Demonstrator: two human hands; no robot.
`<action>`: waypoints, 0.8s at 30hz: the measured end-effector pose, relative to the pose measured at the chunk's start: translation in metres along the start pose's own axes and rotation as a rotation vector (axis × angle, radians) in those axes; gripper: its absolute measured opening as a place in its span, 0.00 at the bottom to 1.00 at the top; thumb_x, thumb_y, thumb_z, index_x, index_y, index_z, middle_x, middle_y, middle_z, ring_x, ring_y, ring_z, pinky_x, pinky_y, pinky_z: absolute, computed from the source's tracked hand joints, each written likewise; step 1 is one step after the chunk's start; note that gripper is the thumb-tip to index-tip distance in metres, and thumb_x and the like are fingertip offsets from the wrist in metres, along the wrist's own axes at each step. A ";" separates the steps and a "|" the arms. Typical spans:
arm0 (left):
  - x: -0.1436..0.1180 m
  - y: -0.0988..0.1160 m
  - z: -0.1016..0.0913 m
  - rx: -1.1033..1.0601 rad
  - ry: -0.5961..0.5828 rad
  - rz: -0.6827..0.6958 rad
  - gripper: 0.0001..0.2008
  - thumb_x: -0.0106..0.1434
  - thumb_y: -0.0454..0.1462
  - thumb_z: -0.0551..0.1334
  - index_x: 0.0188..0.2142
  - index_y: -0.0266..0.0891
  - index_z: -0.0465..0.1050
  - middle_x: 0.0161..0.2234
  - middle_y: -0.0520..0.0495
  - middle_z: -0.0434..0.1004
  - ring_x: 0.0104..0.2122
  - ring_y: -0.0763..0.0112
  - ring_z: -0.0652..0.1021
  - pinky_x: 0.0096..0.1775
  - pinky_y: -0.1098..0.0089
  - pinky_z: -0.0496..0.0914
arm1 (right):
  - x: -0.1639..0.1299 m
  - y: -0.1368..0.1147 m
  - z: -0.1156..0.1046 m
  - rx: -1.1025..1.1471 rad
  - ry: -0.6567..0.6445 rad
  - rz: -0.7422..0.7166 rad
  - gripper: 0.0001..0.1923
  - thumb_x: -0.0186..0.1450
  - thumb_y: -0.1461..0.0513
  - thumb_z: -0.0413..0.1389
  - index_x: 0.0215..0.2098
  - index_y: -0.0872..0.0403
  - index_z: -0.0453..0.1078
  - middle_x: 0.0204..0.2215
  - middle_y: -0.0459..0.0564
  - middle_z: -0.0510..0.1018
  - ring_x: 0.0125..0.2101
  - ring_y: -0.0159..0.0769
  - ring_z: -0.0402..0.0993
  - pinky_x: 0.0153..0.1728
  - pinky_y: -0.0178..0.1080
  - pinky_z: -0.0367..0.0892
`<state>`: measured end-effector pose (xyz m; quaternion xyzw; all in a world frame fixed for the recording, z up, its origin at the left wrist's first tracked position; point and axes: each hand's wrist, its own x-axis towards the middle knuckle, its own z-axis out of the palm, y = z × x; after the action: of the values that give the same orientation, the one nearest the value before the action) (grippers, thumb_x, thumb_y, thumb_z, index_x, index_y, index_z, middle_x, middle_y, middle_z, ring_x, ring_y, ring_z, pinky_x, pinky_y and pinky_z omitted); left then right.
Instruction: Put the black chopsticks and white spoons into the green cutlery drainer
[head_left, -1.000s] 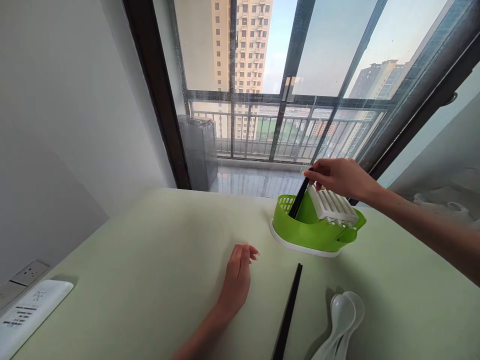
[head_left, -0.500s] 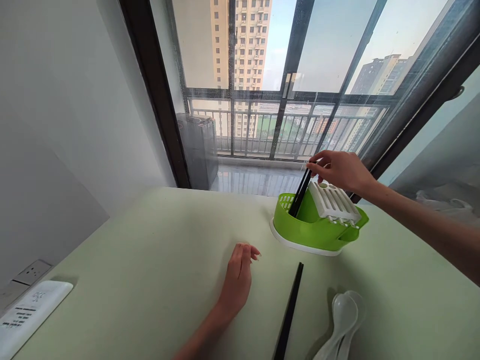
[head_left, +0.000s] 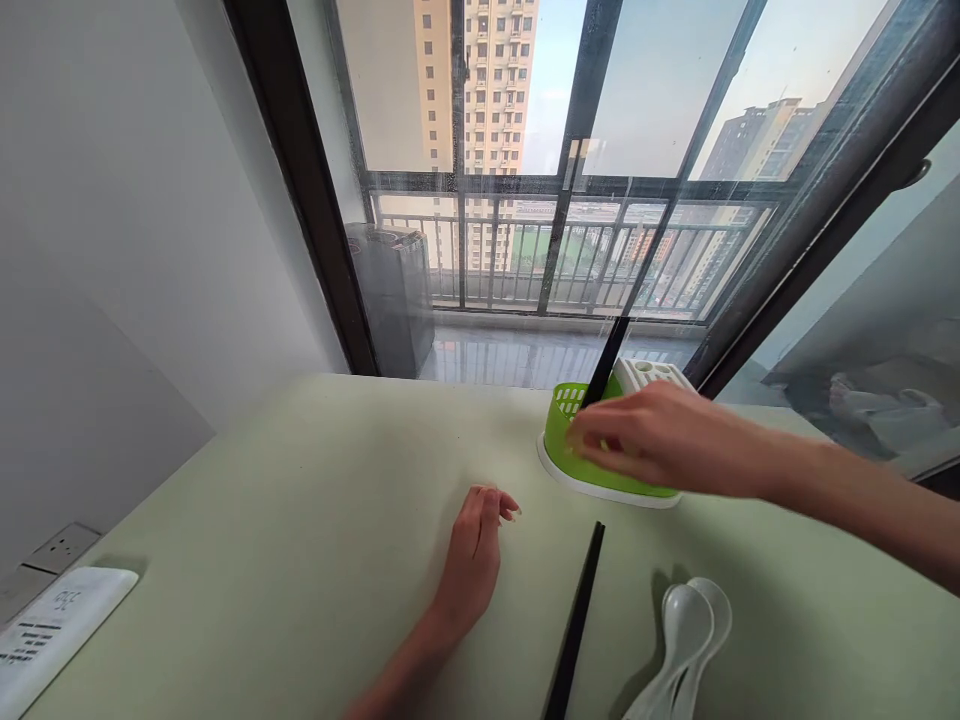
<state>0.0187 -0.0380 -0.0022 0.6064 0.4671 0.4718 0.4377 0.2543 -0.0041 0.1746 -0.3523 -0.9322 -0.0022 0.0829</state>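
My right hand [head_left: 660, 438], a little blurred, hovers in front of the green utensil holder [head_left: 556, 440] with nothing in it; its fingers are bent and slightly apart. Black chopsticks [head_left: 607, 362] lean upright in the holder's left compartment, their lower ends hidden. The hand and forearm cover much of the holder's front and right side. My left hand [head_left: 476, 545] rests on the table, fingers loosely curled together around nothing. Between it and two white spoons [head_left: 686, 625] lies a pair of black chopsticks [head_left: 576, 620]. The spoons overlap, bowls pointing away from me.
The pale green table [head_left: 337, 540] reaches to a window [head_left: 555, 180] at the back. A white remote-like device [head_left: 60, 620] lies at the left edge, near a wall socket [head_left: 64, 548]. A dark frame post [head_left: 300, 180] stands behind the table.
My right hand has let go of the chopsticks in the holder and come down and nearer to me. The left hand stays in place.
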 end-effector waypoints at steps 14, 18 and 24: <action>0.001 0.002 0.000 0.033 -0.036 0.018 0.25 0.78 0.50 0.45 0.34 0.41 0.72 0.36 0.46 0.73 0.38 0.64 0.74 0.46 0.62 0.68 | -0.045 -0.013 0.102 -0.239 -0.250 -0.237 0.11 0.67 0.74 0.54 0.33 0.54 0.71 0.30 0.47 0.76 0.24 0.32 0.69 0.24 0.40 0.45; 0.001 0.003 -0.001 0.041 -0.042 0.015 0.26 0.78 0.50 0.44 0.34 0.41 0.72 0.36 0.46 0.73 0.38 0.64 0.74 0.46 0.62 0.67 | -0.050 -0.008 0.112 -0.235 -0.190 -0.264 0.12 0.68 0.74 0.53 0.32 0.55 0.72 0.29 0.48 0.74 0.25 0.31 0.68 0.25 0.38 0.51; 0.001 0.002 -0.001 0.048 -0.043 0.028 0.25 0.78 0.50 0.44 0.34 0.41 0.72 0.36 0.46 0.73 0.38 0.64 0.74 0.46 0.62 0.68 | -0.052 -0.001 0.123 -0.233 -0.177 -0.259 0.12 0.69 0.74 0.52 0.31 0.56 0.72 0.29 0.48 0.73 0.24 0.30 0.67 0.25 0.37 0.51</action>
<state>0.0184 -0.0373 0.0000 0.6332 0.4600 0.4535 0.4264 0.2734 -0.0308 0.0454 -0.2353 -0.9669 -0.0898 -0.0415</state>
